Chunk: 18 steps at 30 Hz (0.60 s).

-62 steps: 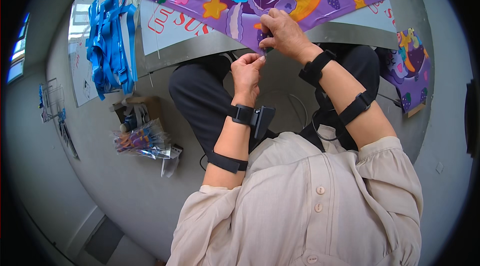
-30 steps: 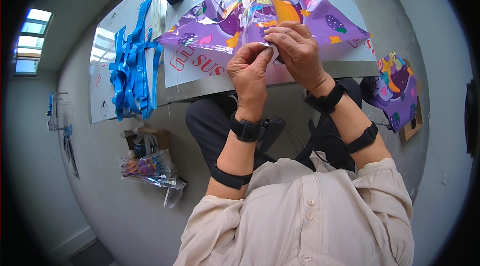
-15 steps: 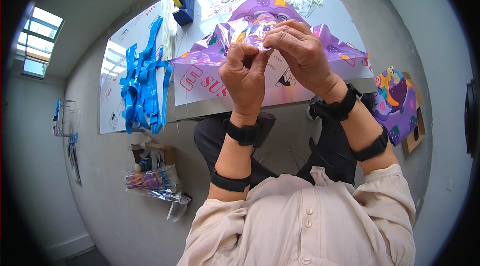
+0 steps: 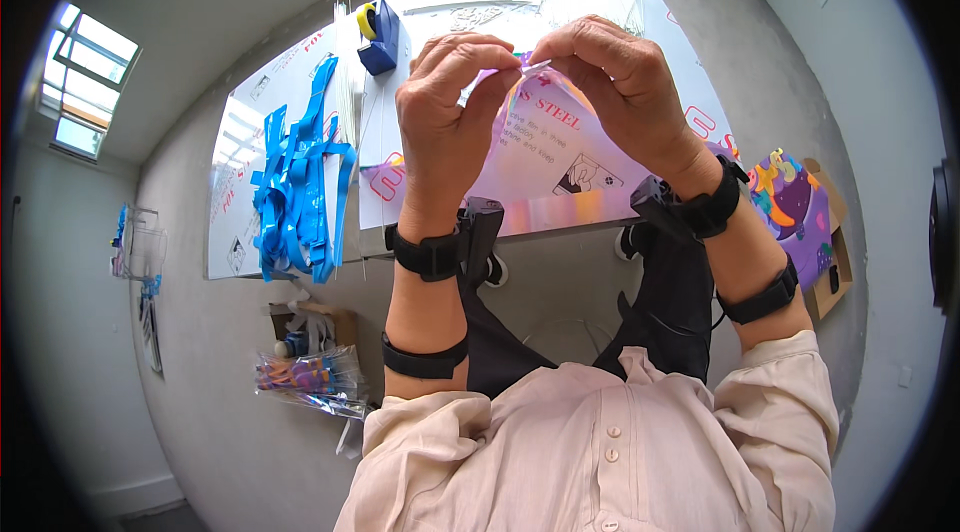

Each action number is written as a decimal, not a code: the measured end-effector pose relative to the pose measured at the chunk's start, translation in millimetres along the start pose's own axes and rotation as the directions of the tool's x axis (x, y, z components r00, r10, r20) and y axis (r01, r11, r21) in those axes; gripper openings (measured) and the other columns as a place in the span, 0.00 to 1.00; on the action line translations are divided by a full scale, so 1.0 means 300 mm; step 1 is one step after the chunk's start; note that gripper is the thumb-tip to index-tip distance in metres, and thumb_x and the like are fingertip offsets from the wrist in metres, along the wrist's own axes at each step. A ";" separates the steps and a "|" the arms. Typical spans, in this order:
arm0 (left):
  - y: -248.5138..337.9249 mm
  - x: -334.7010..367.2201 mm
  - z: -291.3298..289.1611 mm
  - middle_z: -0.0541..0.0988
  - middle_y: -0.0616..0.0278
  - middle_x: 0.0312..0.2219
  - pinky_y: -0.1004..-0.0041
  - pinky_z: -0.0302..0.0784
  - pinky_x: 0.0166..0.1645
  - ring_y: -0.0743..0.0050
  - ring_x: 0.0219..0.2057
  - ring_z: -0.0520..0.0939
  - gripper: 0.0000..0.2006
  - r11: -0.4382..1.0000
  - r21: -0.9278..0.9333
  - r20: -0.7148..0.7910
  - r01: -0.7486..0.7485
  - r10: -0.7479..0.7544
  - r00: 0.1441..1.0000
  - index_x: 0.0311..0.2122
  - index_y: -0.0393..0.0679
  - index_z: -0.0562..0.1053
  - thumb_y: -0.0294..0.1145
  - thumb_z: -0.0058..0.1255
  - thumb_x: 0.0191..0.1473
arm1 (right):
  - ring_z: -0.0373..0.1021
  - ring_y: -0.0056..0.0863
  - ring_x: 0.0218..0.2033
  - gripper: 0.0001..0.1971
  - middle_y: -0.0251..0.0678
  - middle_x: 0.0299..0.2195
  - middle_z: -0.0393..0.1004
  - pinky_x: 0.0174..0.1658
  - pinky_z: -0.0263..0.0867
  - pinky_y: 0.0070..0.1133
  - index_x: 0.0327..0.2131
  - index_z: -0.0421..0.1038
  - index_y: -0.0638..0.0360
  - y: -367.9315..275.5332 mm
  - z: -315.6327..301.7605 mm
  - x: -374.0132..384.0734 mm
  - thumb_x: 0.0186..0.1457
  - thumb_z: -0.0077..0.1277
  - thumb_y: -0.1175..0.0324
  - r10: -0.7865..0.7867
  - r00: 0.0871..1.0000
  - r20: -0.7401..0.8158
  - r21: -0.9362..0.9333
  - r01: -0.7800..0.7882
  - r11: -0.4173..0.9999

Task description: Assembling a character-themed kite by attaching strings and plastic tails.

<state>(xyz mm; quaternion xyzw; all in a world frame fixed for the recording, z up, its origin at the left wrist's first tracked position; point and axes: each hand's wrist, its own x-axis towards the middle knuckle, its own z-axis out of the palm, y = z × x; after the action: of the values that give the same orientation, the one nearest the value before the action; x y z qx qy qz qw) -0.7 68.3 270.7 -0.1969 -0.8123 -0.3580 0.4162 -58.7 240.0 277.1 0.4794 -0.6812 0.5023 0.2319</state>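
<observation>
Lifted higher than half a second earlier, the left hand (image 4: 445, 97) and right hand (image 4: 640, 87) pinch a purple printed plastic sheet (image 4: 526, 59) between thumb and fingertips above a table (image 4: 600, 212) whose covering bears red capital lettering (image 4: 547, 110) and smaller black print. Leftward are a blue tape dispenser (image 4: 379, 56) and blue strips (image 4: 300, 202); below, a clear bag (image 4: 320, 382) of colorful pieces lies beside a cardboard box (image 4: 345, 325).
</observation>
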 end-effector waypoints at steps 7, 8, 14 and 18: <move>0.089 0.176 -0.033 0.78 0.66 0.26 0.84 0.72 0.33 0.85 0.28 0.77 0.05 0.992 -0.104 -0.031 -0.065 0.062 0.998 0.32 0.37 0.75 0.19 0.56 0.46 | 0.71 0.25 0.26 0.05 0.40 0.23 0.73 0.32 0.66 0.19 0.30 0.71 0.66 -0.020 -0.104 0.143 0.54 0.49 0.73 0.026 0.997 -0.074 0.270 -0.005 0.963; 0.108 0.193 -0.047 0.78 0.67 0.25 0.85 0.72 0.33 0.86 0.27 0.77 0.05 0.995 -0.089 -0.022 -0.050 0.048 0.999 0.32 0.37 0.75 0.19 0.56 0.47 | 0.71 0.22 0.31 0.05 0.36 0.29 0.74 0.36 0.67 0.17 0.34 0.72 0.64 -0.033 -0.135 0.161 0.55 0.47 0.75 0.076 0.997 0.003 0.339 -0.072 0.938; 0.166 0.234 -0.063 0.79 0.65 0.25 0.84 0.73 0.33 0.86 0.27 0.77 0.05 0.988 -0.152 0.012 -0.007 0.009 1.000 0.33 0.36 0.76 0.21 0.55 0.48 | 0.70 0.17 0.29 0.09 0.33 0.30 0.77 0.29 0.65 0.16 0.35 0.76 0.63 -0.083 -0.229 0.278 0.57 0.49 0.67 0.172 0.958 0.229 0.607 -0.279 0.744; 0.183 0.236 -0.073 0.79 0.63 0.26 0.83 0.74 0.34 0.84 0.27 0.78 0.05 0.988 -0.150 0.063 0.027 -0.018 0.998 0.34 0.36 0.76 0.21 0.54 0.49 | 0.72 0.15 0.32 0.07 0.31 0.29 0.76 0.38 0.68 0.13 0.34 0.76 0.61 -0.105 -0.233 0.259 0.55 0.50 0.69 0.160 0.967 0.199 0.335 -0.220 0.916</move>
<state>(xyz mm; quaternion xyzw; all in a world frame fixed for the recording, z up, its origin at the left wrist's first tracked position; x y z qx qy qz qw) 4.2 90.0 360.1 -0.2297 -0.7974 -0.4170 0.3708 -76.0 269.5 380.7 0.4853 -0.6400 0.5948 0.0334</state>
